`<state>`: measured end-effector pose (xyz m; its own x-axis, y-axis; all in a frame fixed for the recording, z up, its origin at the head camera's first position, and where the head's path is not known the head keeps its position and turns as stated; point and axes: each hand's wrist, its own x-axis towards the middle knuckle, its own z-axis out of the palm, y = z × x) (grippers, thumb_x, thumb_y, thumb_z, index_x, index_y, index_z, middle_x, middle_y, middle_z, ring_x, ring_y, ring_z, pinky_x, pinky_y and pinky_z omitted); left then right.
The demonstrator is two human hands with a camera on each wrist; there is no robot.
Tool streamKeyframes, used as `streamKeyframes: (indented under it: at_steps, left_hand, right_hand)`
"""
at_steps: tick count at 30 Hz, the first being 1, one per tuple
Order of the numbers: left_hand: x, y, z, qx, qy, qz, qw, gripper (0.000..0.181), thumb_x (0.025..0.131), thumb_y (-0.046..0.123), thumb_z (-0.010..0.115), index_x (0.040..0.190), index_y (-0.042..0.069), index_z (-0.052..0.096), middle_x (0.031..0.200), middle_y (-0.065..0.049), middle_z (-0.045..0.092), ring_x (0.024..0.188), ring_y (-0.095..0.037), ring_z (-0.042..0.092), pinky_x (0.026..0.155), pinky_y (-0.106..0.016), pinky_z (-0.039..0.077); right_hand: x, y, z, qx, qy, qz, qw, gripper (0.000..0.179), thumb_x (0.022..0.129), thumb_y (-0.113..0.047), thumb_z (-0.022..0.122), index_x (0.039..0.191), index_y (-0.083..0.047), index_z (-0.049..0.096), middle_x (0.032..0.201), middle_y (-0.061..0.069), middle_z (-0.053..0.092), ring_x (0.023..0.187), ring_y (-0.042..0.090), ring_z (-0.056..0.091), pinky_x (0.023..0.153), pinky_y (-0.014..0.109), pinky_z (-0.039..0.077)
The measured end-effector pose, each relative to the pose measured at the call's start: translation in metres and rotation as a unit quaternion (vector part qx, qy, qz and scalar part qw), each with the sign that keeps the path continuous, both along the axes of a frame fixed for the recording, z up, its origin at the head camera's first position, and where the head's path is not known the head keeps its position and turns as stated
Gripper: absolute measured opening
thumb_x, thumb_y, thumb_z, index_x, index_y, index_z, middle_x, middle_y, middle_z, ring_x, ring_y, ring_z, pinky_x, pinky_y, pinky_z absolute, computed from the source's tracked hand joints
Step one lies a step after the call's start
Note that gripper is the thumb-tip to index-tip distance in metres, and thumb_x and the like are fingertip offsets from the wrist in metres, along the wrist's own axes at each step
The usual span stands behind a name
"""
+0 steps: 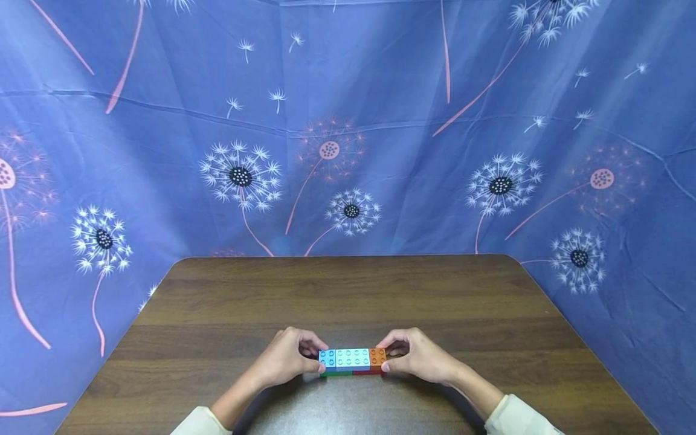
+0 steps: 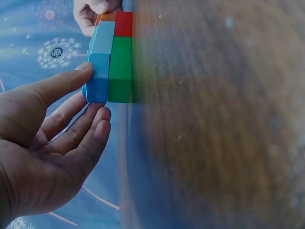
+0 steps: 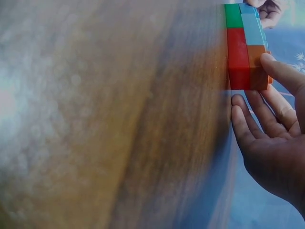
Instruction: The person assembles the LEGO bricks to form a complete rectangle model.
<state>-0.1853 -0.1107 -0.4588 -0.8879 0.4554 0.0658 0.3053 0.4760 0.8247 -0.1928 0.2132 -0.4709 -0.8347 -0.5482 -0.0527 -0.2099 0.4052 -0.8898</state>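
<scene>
Two layers of toy building bricks form a short bar near the table's front. Its upper layer runs from a blue brick (image 1: 327, 357) through a longer light-blue brick (image 1: 353, 359) to an orange brick (image 1: 377, 358). Underneath lie a green brick (image 2: 120, 71) on the left and a red brick (image 3: 238, 57) on the right, both down at the tabletop. My left hand (image 1: 287, 357) pinches the blue end between thumb and fingers. At the other end, my right hand (image 1: 423, 357) pinches the orange brick the same way. Studs show along the top.
The bricks stand on a brown wood-grain table (image 1: 348, 290) with rounded far corners. A blue cloth (image 1: 391, 72) printed with dandelions hangs behind it and along both sides.
</scene>
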Motion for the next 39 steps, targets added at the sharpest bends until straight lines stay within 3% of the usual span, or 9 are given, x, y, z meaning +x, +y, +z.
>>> streamKeyframes:
  at_steps: [12,22,31,39]
  left_hand:
    - [-0.003,0.004,-0.001,-0.015,0.009,0.004,0.9998,0.026,0.073,0.013,0.091,0.096,0.013,0.079,0.082,0.005,0.074,0.074,-0.004,0.063,0.068,-0.019,0.052]
    - [-0.005,0.000,-0.005,-0.002,0.005,-0.011,0.9999,0.030,0.072,0.013,0.092,0.098,0.013,0.078,0.090,0.002,0.077,0.085,-0.014,0.070,0.078,-0.022,0.057]
    - [-0.010,-0.006,-0.002,0.015,-0.033,-0.038,0.9986,0.030,0.075,0.006,0.088,0.103,0.007,0.077,0.097,-0.005,0.078,0.092,-0.018,0.072,0.080,-0.022,0.059]
    - [-0.024,-0.015,0.004,0.086,-0.086,-0.026,0.9923,0.033,0.086,0.014,0.082,0.115,0.002,0.075,0.104,-0.012,0.077,0.094,-0.014,0.070,0.080,-0.020,0.057]
  right_hand:
    - [0.000,0.002,0.000,-0.007,-0.012,-0.002,0.9999,0.026,0.087,-0.015,0.082,0.112,-0.009,0.073,0.115,0.013,0.073,0.101,0.018,0.069,0.081,0.023,0.058]
    - [0.001,0.001,0.000,-0.017,-0.015,0.001,0.9998,0.028,0.088,-0.015,0.081,0.114,-0.007,0.072,0.116,0.013,0.072,0.103,0.018,0.069,0.084,0.022,0.058]
    - [0.000,0.000,0.000,-0.028,-0.035,-0.009,0.9990,0.028,0.091,-0.015,0.078,0.117,-0.007,0.071,0.114,0.014,0.072,0.103,0.022,0.067,0.081,0.024,0.058]
    - [-0.011,0.000,0.007,-0.068,-0.011,-0.020,0.9974,0.036,0.094,-0.016,0.075,0.126,-0.002,0.069,0.120,0.021,0.070,0.105,0.017,0.069,0.085,0.024,0.059]
